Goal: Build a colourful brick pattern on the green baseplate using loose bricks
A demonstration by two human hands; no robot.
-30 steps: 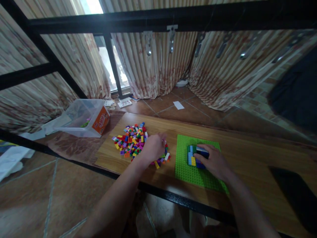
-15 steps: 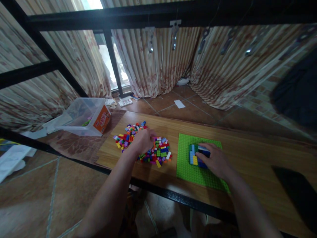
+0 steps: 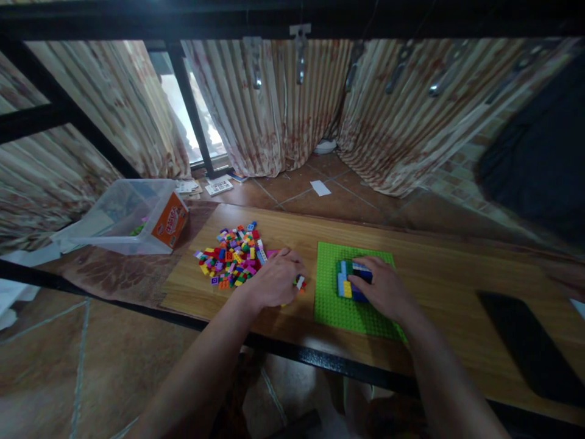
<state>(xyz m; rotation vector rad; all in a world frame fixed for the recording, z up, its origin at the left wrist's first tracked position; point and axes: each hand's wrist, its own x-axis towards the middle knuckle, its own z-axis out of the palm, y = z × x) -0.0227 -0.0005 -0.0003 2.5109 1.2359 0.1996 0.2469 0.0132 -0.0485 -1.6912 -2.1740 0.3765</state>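
Note:
My left hand [image 3: 280, 278] is over the right side of a pile of small coloured toy bricks [image 3: 235, 256], fingers curled down and closed. Its fingertips are partly hidden, so whatever they pinch does not show. A few bricks peek out beside its fingers. On a green studded baseplate [image 3: 329, 311] stands a low block of built bricks [image 3: 343, 279] in light blue, yellow, dark blue and green. My right hand [image 3: 381, 286] grips this block from the right, thumb on the near side and fingers across the far side, covering part of it.
Left of the pile, a clear plastic box [image 3: 123, 238] with an orange label holds a few bricks. A flat black object [image 3: 525, 341] lies at the right of the wooden table [image 3: 274, 320]. A black metal bar [image 3: 274, 21] with hanging clips crosses above.
My left hand has moved right across the pile, uncovering bricks at its middle. My right hand stays on the built block. The whole view has shifted slightly.

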